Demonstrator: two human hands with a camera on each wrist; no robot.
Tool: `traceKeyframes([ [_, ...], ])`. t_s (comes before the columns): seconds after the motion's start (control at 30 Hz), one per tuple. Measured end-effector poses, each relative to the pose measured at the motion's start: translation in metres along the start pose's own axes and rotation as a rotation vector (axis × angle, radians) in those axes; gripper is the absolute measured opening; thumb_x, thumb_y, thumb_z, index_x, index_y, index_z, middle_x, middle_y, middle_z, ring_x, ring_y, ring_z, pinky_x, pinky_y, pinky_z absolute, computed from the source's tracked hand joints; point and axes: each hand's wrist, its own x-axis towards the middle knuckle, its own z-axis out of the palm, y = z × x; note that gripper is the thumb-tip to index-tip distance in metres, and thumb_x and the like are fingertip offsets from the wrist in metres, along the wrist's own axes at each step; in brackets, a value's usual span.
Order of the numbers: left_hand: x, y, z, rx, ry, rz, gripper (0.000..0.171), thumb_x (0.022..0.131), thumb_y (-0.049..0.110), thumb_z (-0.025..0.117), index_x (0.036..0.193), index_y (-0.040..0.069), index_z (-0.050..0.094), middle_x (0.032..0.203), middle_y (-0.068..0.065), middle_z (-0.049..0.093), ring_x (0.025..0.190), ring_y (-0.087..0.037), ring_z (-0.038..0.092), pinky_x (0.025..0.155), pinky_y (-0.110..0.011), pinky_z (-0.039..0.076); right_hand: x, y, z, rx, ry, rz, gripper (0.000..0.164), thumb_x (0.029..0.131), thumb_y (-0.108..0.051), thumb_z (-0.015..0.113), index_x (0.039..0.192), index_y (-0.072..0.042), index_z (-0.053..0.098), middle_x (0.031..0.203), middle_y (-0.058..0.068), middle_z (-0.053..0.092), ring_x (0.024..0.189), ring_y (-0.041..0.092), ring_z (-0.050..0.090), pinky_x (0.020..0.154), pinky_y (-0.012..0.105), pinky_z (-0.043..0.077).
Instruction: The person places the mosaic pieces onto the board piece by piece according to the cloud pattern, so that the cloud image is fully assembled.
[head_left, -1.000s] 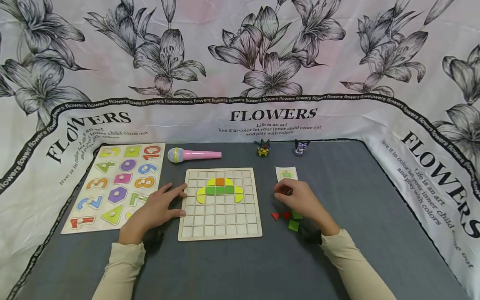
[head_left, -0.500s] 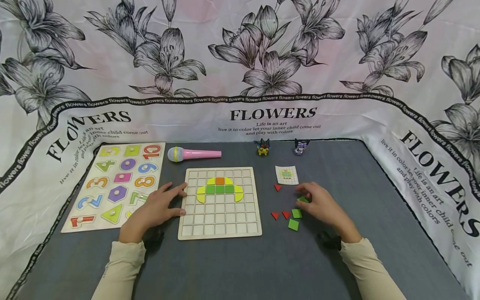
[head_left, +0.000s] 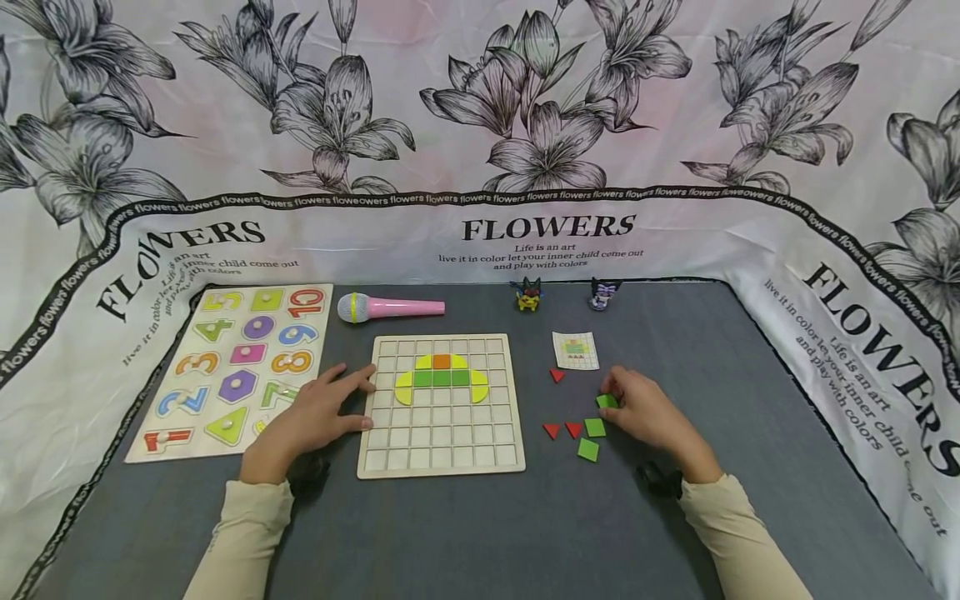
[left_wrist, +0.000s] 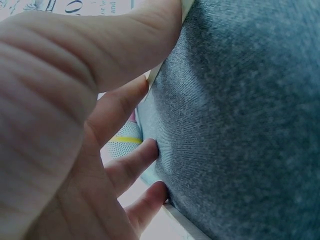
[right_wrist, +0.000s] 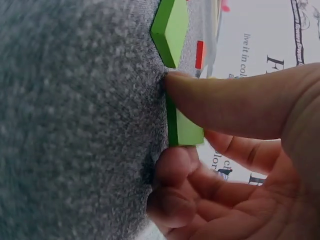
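Observation:
My left hand rests at the left edge of a wooden grid board, fingers spread, with thumb and fingertips touching the edge. On the board, yellow curved pieces, an orange square and a row of green squares form an arch shape. To the right, my right hand pinches a green square block on the cloth between thumb and finger. Two more green squares lie nearer me. Beside them are two red triangles, and a third red triangle lies below the pattern card.
A number puzzle board lies partly under my left forearm. Behind the grid board are a pink toy microphone and two small figurines. A flower-printed white cloth borders the grey table.
My right hand has left a red triangle below the card, moved right and taken hold of a green square. The left hand has stayed in place.

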Motion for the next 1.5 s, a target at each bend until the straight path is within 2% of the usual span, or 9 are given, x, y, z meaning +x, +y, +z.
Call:
traceKeyframes([
  [0.3,0.0,0.001,-0.001,-0.009,-0.006,-0.006,0.081,0.096,0.03,0.083,0.163,0.007,0.043,0.152,-0.016,0.06,0.156,-0.054,0.02,0.117,-0.08,0.02,0.008,-0.009,0.008,0.096,0.046,-0.05,0.012,0.094,0.0,0.078,0.1,-0.005,0.069,0.089,0.001,0.07,0.08,0.016,0.065,0.068,0.037,0.054],
  [0.53,0.0,0.001,-0.001,-0.003,-0.018,-0.028,0.084,0.096,0.032,0.083,0.165,0.01,0.041,0.156,-0.017,0.056,0.157,-0.054,0.018,0.117,-0.08,0.019,0.021,-0.025,0.015,0.182,0.029,-0.069,0.009,0.098,-0.001,0.075,0.104,-0.004,0.071,0.093,0.0,0.072,0.081,0.016,0.066,0.069,0.034,0.054],
  [0.73,-0.001,0.002,-0.001,-0.004,-0.014,-0.013,0.082,0.096,0.032,0.083,0.164,0.009,0.043,0.153,-0.016,0.059,0.156,-0.054,0.02,0.117,-0.08,0.02,0.034,-0.038,0.026,0.194,0.028,-0.14,0.01,0.098,0.002,0.074,0.105,-0.004,0.071,0.093,0.001,0.071,0.081,0.015,0.065,0.071,0.035,0.055],
  [0.9,-0.002,0.003,-0.002,-0.003,-0.003,0.001,0.081,0.097,0.029,0.083,0.164,0.007,0.043,0.152,-0.016,0.06,0.156,-0.054,0.021,0.117,-0.08,0.021,0.043,-0.051,0.037,0.234,-0.009,-0.194,0.01,0.099,0.004,0.071,0.106,-0.004,0.071,0.094,0.001,0.07,0.082,0.016,0.064,0.073,0.037,0.055],
  [1.17,-0.001,0.001,-0.002,-0.015,-0.003,-0.004,0.081,0.097,0.03,0.082,0.164,0.008,0.043,0.153,-0.016,0.059,0.156,-0.054,0.021,0.117,-0.08,0.02,0.059,-0.078,0.051,0.295,-0.048,-0.207,0.011,0.101,0.0,0.071,0.108,-0.007,0.073,0.095,0.0,0.07,0.083,0.015,0.062,0.076,0.037,0.055],
  [1.5,0.0,-0.003,0.0,-0.02,0.009,0.026,0.08,0.097,0.029,0.083,0.163,0.007,0.044,0.148,-0.012,0.063,0.155,-0.054,0.022,0.117,-0.079,0.02,0.077,-0.104,0.064,0.302,-0.087,-0.292,0.01,0.099,0.001,0.07,0.103,-0.007,0.074,0.097,0.001,0.072,0.083,0.013,0.066,0.074,0.034,0.056],
])
